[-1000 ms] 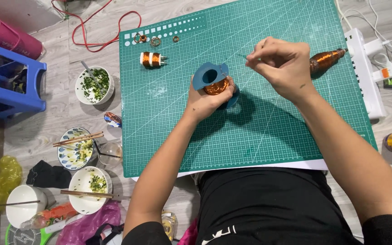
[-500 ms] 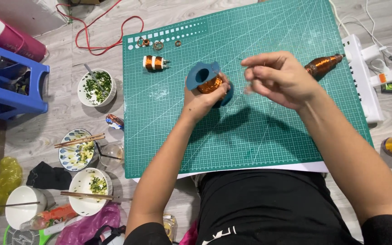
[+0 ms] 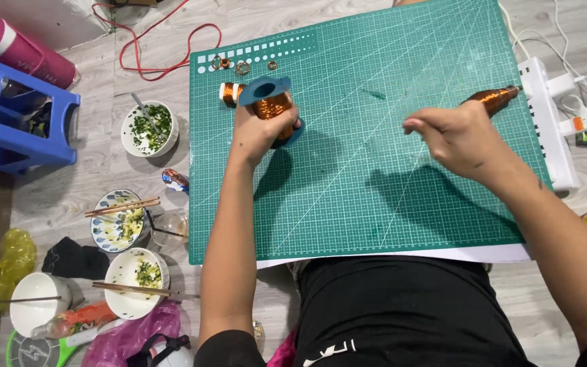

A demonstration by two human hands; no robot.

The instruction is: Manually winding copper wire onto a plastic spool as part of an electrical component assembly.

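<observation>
The left hand (image 3: 258, 132) gripped a copper-wire spool (image 3: 270, 105) (blue flanges) over the green mat (image 3: 375, 170), its axis running ten to four o'clock. The right hand (image 3: 456, 139) stayed pinched shut at three o'clock.

Grey wood floor (image 3: 69, 204) carrying green cutting mat (image 3: 388, 177). On mat: small copper spool (image 3: 229, 92), metal rings (image 3: 242, 66), copper-wound bobbin (image 3: 494, 98). On floor: white power strip (image 3: 545, 122), red cable (image 3: 164, 47), blue stool (image 3: 18, 119), food bowls (image 3: 147, 129), chopsticks (image 3: 122, 207).
</observation>
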